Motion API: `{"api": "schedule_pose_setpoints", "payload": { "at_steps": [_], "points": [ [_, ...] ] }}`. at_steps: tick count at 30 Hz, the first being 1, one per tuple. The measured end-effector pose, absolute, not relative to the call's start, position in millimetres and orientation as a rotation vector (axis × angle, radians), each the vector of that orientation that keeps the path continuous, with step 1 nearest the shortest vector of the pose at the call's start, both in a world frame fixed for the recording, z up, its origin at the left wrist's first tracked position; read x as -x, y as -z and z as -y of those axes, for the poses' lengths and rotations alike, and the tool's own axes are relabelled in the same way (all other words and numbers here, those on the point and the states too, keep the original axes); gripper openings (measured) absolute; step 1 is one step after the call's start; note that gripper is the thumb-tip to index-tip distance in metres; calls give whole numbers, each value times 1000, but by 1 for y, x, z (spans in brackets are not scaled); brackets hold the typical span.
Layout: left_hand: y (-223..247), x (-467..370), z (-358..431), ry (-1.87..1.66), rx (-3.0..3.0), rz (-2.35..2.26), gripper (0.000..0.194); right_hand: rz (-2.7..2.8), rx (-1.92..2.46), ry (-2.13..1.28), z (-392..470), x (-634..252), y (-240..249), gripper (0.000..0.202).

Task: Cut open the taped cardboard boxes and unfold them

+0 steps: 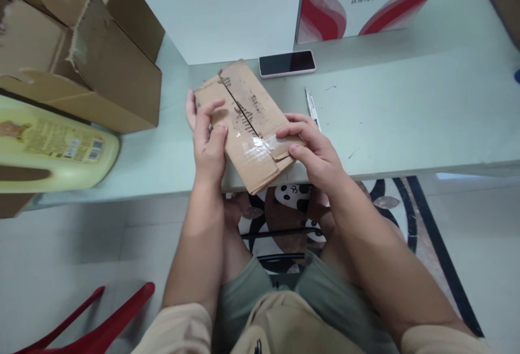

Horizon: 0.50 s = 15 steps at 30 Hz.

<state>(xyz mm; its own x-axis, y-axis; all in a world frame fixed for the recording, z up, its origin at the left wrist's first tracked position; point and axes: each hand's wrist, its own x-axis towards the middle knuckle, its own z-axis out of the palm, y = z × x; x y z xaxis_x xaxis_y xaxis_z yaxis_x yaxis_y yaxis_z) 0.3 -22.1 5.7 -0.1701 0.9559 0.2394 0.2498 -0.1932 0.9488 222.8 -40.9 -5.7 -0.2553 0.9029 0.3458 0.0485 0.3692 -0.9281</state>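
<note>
A small flat cardboard box (244,121), with dark printed marks and shiny clear tape, is tilted above the table's front edge. My left hand (209,140) holds its left side, thumb and fingers bent over the top face. On its lower right corner, my right hand (311,148) grips with thumb and fingers, near a torn flap. A slim utility knife (312,106) lies on the table just beyond my right hand. Behind the box rests a phone (287,64) with a dark screen.
Open cardboard boxes (117,67) and a large yellow bottle (57,148) stand at the left of the pale table (406,110). A white panel (227,13) and a red-and-white carton (357,7) are at the back. Red chair parts (109,319) show at lower left.
</note>
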Motion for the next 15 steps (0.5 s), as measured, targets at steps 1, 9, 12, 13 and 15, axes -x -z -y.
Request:
{"api": "schedule_pose_setpoints", "payload": {
  "at_steps": [1,9,12,13,15],
  "points": [
    [-7,-1,24,-1486,-1553,-1405,23,1609,871,-1047,41,-223,6,25],
    [-2,-3,21,-1566,-1671,-1358,33,1613,871,-1024,41,-222,6,22],
    [-2,-2,22,-1582,-1680,-1341,31,1610,880,-1019,42,-223,5,23],
    [-3,-3,23,-1579,-1687,-1348,28,1609,879,-1020,42,-223,5,23],
    [-5,-3,25,-1566,-1688,-1378,24,1607,869,-1026,42,-223,6,22]
  ]
}}
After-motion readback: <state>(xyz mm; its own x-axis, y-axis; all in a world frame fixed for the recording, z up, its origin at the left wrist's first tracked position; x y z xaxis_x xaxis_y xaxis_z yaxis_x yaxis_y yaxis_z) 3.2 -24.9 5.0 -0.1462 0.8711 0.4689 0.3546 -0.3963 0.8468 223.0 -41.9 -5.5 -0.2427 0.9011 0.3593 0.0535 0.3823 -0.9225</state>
